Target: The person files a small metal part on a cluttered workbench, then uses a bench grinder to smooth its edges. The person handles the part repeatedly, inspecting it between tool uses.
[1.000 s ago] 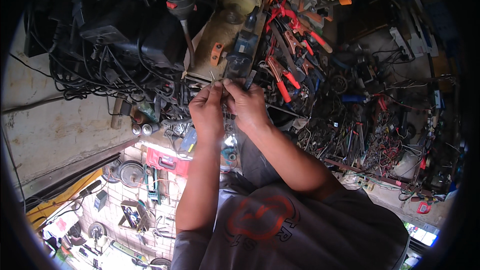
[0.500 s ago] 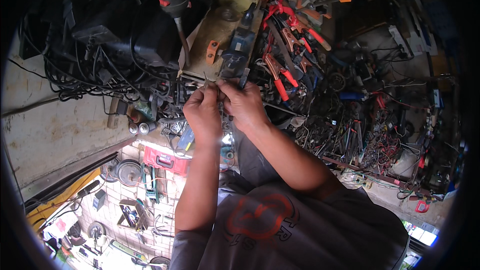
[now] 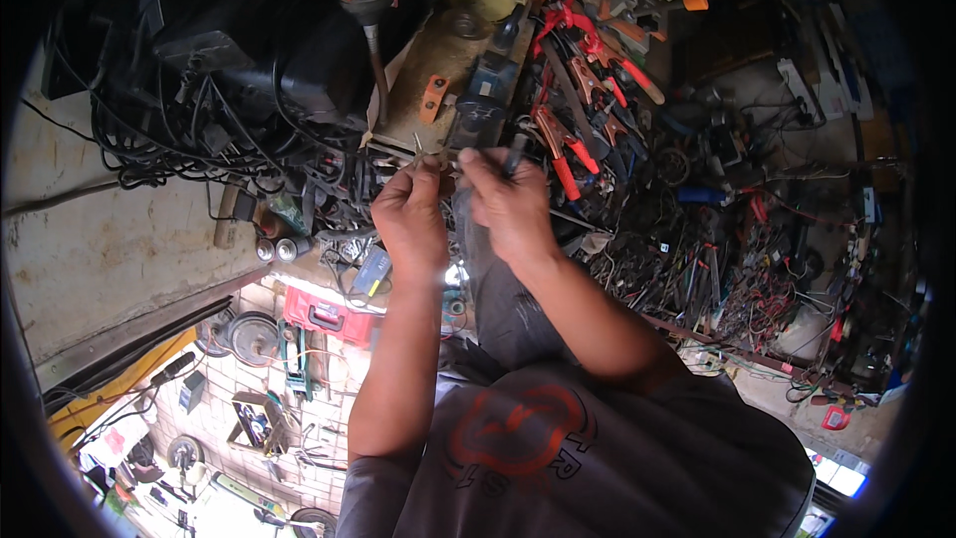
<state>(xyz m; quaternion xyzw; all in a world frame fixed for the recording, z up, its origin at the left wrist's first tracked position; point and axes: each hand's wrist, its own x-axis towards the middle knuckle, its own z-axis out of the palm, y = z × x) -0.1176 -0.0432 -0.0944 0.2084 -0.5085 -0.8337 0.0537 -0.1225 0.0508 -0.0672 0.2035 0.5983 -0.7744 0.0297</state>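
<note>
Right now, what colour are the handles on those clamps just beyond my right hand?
Red, with some orange, on the clamps past the right hand; the head view shows them.

dim, cluttered fisheye view, lit from below the hands

the two hands (image 3: 463, 209) sit in soft, even light and are fairly sharp; just under them a small patch of glare burns white. above them the black cables (image 3: 199, 130) and the dark machine sink into deep shadow with little detail. below and left of the hands the tiled floor (image 3: 229, 408) is brighter, washed out near the rim. right of them the wire pile is murky and noisy. straight edges bend toward a black, vignetted border; the far corners are blurred.
</note>
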